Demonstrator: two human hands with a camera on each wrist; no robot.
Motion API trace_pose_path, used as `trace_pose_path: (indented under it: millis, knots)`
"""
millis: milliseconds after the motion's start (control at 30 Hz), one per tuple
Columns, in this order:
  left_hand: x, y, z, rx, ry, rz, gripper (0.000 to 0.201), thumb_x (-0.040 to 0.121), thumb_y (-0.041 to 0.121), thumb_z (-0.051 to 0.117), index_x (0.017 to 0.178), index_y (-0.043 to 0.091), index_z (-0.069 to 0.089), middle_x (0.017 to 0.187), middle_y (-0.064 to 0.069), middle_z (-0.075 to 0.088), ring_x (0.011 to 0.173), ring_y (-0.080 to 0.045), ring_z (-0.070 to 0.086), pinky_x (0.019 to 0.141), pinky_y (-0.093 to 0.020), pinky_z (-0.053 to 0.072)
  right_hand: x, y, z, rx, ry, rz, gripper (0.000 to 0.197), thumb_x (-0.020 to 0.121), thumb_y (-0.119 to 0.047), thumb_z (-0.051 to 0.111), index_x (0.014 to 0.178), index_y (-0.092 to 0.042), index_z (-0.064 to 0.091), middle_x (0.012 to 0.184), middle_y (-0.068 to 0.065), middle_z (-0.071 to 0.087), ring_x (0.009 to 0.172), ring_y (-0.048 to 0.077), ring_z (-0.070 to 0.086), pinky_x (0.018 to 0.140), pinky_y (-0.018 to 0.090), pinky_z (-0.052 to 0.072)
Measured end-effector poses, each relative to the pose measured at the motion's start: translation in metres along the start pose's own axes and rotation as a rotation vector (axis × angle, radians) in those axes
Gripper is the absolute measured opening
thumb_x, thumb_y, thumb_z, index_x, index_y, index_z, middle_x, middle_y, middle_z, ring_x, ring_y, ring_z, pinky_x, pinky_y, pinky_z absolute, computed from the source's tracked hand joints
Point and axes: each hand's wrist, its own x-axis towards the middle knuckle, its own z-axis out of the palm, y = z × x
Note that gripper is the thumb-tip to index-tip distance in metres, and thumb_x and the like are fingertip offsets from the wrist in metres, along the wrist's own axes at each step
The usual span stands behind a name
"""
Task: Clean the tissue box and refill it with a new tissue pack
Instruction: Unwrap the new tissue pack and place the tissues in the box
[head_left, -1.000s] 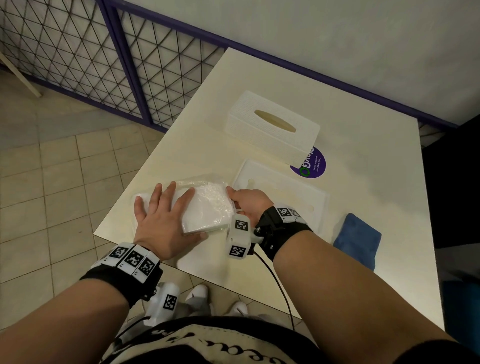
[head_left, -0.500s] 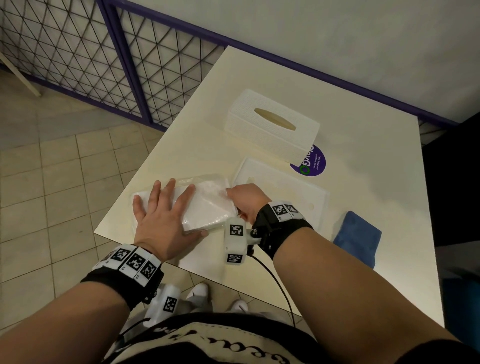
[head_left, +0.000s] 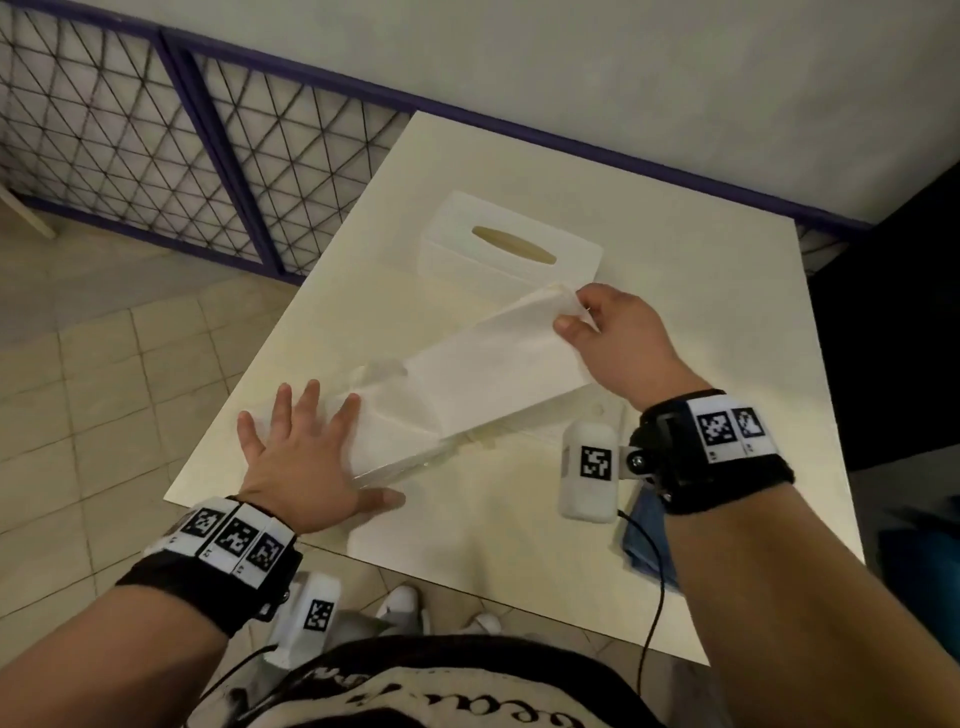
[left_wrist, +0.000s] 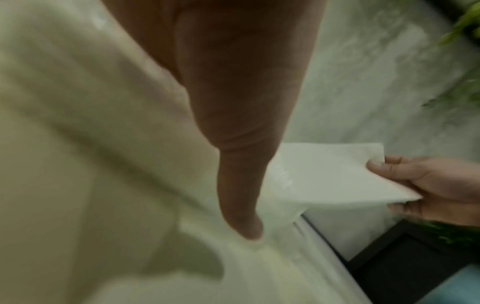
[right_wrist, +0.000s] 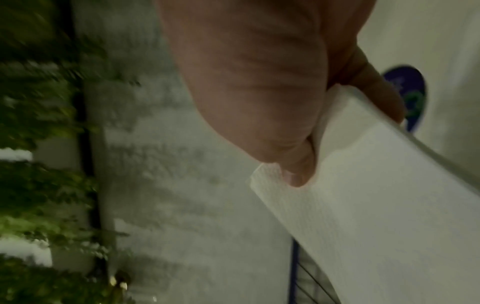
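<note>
My right hand (head_left: 574, 318) pinches the far end of a white tissue stack (head_left: 493, 371) between thumb and fingers and holds that end lifted, just in front of the white tissue box (head_left: 511, 249) with its oval slot. The stack's near end still sits in the clear plastic wrapper (head_left: 400, 452). My left hand (head_left: 317, 447) lies flat, fingers spread, pressing the wrapper against the table. In the left wrist view a finger (left_wrist: 241, 195) presses down beside the tissue stack (left_wrist: 324, 174). In the right wrist view my thumb (right_wrist: 298, 166) clamps the tissue stack (right_wrist: 376, 216).
The cream table (head_left: 701, 312) ends close to my body, with tiled floor to the left. A flat white box panel (head_left: 605, 415) lies under the stack's right side. A blue cloth (head_left: 649, 545) lies behind my right wrist. A purple sticker (right_wrist: 413, 92) is on the table.
My right hand has drawn the tissue stack out of the wrapper, up and to the right toward the box. My left hand stays flat on the wrapper.
</note>
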Motion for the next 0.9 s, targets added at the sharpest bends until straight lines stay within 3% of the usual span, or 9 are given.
trace_pose_path:
  millis: [133,233,300,367,433,567,667,767,900]
  knots:
    - [0.016,0.039,-0.047,-0.555,0.197,0.249,0.126,0.052,0.085,0.055,0.151,0.031,-0.001,0.160,0.002,-0.001,0.147,-0.017,0.000,0.118,-0.046,0.007,-0.019,0.024,-0.042,0.276,0.144,0.002,0.008,0.091,-0.022,0.061,0.099,-0.019,0.063,0.089,0.003,0.070,0.080,0.018,0.064,0.077,0.031,0.050]
    - [0.036,0.075,-0.070,-1.348,-0.082,0.352,0.125,0.057,0.041,0.085,0.150,0.034,0.003,0.154,0.001,0.028,0.139,-0.016,0.033,0.113,-0.040,0.031,-0.030,0.031,-0.051,0.525,0.183,0.030,0.010,0.091,-0.013,0.061,0.095,-0.022,0.062,0.085,-0.006,0.070,0.076,0.003,0.066,0.076,0.020,0.054]
    - [0.051,0.091,-0.075,-1.563,-0.227,0.346,0.104,0.061,0.010,0.080,0.148,0.021,0.024,0.138,-0.006,0.052,0.125,-0.022,0.052,0.100,-0.039,0.046,-0.030,0.038,-0.044,0.605,0.214,0.061,0.011,0.091,-0.010,0.061,0.096,-0.020,0.062,0.087,-0.002,0.071,0.077,0.006,0.066,0.077,0.020,0.054]
    - [0.065,0.105,-0.077,-1.505,-0.185,0.331,0.079,0.058,0.008,0.078,0.132,0.008,0.050,0.121,-0.011,0.066,0.113,-0.030,0.062,0.093,-0.042,0.052,-0.027,0.050,-0.031,0.651,0.242,0.108,0.007,0.091,-0.011,0.061,0.093,-0.018,0.063,0.091,0.009,0.072,0.082,0.012,0.065,0.082,0.030,0.054]
    - [0.076,0.116,-0.074,-1.413,-0.072,0.293,0.061,0.052,0.016,0.080,0.112,0.013,0.065,0.108,-0.010,0.071,0.102,-0.029,0.067,0.089,-0.043,0.054,-0.026,0.064,-0.015,0.656,0.272,0.165,0.005,0.091,-0.015,0.061,0.096,-0.014,0.061,0.099,0.017,0.070,0.088,0.021,0.064,0.088,0.039,0.052]
    - [0.086,0.133,-0.054,-1.331,-0.003,0.258,0.032,0.066,-0.005,0.074,0.080,0.022,0.065,0.084,-0.004,0.065,0.084,-0.020,0.060,0.074,-0.027,0.050,-0.035,0.089,0.020,0.755,0.306,0.243,0.018,0.094,-0.008,0.055,0.107,-0.020,0.055,0.105,0.002,0.069,0.099,0.019,0.065,0.094,0.037,0.052]
    - [0.090,0.137,-0.035,-1.285,-0.002,0.184,0.038,0.070,-0.015,0.066,0.079,0.021,0.064,0.082,-0.005,0.062,0.080,-0.021,0.057,0.070,-0.028,0.048,-0.038,0.110,0.048,0.702,0.253,0.311,0.021,0.087,-0.027,0.057,0.105,-0.038,0.054,0.103,0.001,0.070,0.102,0.024,0.065,0.095,0.048,0.052]
    - [0.095,0.138,-0.020,-1.185,0.003,0.120,0.043,0.070,-0.014,0.063,0.081,0.028,0.060,0.081,-0.002,0.062,0.072,-0.020,0.058,0.062,-0.026,0.051,-0.037,0.114,0.061,0.570,0.153,0.428,0.050,0.087,-0.032,0.056,0.134,-0.028,0.041,0.107,0.006,0.067,0.100,0.029,0.064,0.092,0.047,0.053]
    - [0.097,0.133,-0.008,-1.057,-0.028,0.104,0.031,0.074,0.004,0.066,0.095,0.025,0.058,0.094,-0.004,0.067,0.094,-0.028,0.063,0.086,-0.042,0.054,-0.031,0.114,0.068,0.478,0.124,0.496,0.059,0.091,-0.023,0.059,0.144,-0.017,0.034,0.122,0.007,0.061,0.113,0.028,0.059,0.099,0.039,0.048]
